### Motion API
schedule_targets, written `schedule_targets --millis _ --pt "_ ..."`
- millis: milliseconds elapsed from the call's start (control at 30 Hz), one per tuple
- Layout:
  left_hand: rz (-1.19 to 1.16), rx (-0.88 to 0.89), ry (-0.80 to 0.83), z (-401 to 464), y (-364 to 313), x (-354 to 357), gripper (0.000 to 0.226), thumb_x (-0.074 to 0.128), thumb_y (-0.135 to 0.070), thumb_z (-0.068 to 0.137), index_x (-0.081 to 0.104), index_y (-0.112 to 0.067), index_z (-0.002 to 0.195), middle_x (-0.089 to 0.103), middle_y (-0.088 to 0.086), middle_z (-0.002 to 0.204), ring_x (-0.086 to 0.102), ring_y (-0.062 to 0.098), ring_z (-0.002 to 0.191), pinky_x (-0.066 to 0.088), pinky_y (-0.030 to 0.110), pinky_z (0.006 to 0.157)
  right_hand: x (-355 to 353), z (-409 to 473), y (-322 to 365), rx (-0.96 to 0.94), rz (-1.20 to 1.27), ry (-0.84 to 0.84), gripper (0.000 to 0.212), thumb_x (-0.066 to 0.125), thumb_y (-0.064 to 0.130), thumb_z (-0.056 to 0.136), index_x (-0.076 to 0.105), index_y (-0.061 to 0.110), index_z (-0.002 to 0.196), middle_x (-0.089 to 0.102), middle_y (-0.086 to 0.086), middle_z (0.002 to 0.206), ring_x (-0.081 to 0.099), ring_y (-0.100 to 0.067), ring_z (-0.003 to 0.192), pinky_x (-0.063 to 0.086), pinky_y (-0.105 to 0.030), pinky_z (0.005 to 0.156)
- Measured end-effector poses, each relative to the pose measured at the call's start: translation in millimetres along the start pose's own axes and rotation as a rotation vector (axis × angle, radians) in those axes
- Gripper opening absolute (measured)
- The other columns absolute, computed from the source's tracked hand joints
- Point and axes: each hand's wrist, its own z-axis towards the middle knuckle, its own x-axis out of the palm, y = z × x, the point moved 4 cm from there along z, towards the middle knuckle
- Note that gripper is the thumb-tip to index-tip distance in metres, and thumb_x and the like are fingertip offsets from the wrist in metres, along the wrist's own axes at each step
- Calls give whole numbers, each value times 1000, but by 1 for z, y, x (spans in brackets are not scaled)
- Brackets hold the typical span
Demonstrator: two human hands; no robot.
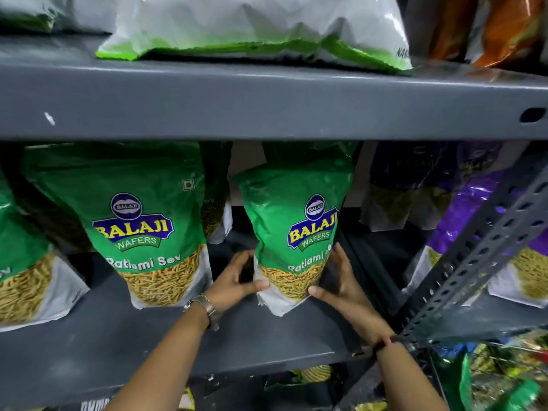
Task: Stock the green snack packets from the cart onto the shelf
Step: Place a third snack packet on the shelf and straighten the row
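A green Balaji Ratlami Sev packet [292, 232] stands upright on the grey metal shelf [118, 336], right of centre. My left hand [237, 281] grips its lower left edge, thumb on the white bottom corner. My right hand [344, 283] cups its lower right side, thumb under the front. Another green packet [139, 221] stands to the left, with one more [20, 271] at the far left edge and others behind. A wire cart [504, 378] with green and mixed packets shows at the bottom right.
Purple packets [474, 215] fill the shelf to the right, behind a perforated grey upright [474, 262]. The shelf above [267, 102] carries white-and-green bags [252, 28] and an orange packet [510, 25]. A lower shelf with packets shows below.
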Motion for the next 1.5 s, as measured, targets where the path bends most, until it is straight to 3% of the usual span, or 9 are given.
schedule_targets --millis 167,267,400,567,833,1067,1167,1367,1500 --pt "-75 -9 -102 -2 9 -4 45 52 -8 86 37 -13 128 44 11 136 39 24 127 30 40 110 11 8 -5 7 -16 -75 90 83 16 53 30 35 124 44 2 137 43 -2 120 38 -26 105" --pt "-146 16 -180 -8 11 1 42 44 -10 89 31 -14 129 42 3 132 38 14 122 34 20 99 23 6 -6 -7 -23 -200 91 83 26 39 32 32 114 49 1 123 46 9 104 41 2 76" --pt "-135 29 -240 -13 13 6 52 67 -25 74 34 -18 113 52 -6 105 49 16 104 45 4 72 26 1 -8 -21 -34 -160 95 81 34 38 27 34 117 43 19 116 42 20 103 36 8 72" --pt "-8 -15 -219 -9 16 21 87 74 -53 39 34 -25 111 51 10 121 50 21 112 43 41 98 12 -8 -15 28 -76 -131 76 76 -1 64 29 27 118 46 13 114 43 -6 110 32 11 70" --pt "90 55 -239 -4 1 79 79 78 -14 63 31 -12 126 44 11 132 43 21 120 36 26 96 -30 -32 -28 92 -167 -215 127 72 71 36 21 15 138 36 -8 144 35 -20 132 30 -45 111" --pt "130 152 -322 -25 1 75 89 71 -41 64 23 -14 134 28 -9 131 28 10 129 22 19 103 -16 -49 -36 125 -123 -485 90 73 1 70 15 8 139 32 -18 144 33 -29 133 31 -44 111" --pt "210 261 -572 -55 6 37 77 49 -72 64 40 -20 119 45 4 117 37 7 113 28 25 99 16 -72 -31 52 -6 -682 50 68 -8 70 46 17 108 52 -21 107 55 -27 98 45 -11 82" --pt "251 233 -1044 -119 30 -80 84 50 -80 54 43 -14 104 36 -9 99 41 30 96 32 30 87 122 -41 -11 -56 -104 -284 40 63 4 78 47 38 92 59 -11 97 57 -2 82 42 -2 72" --pt "101 -37 -820 -110 53 -133 116 80 -44 47 11 -12 135 21 16 143 29 27 128 27 44 108 166 11 -4 7 -113 76 81 71 14 74 20 15 137 25 10 135 26 -7 129 25 -20 106"
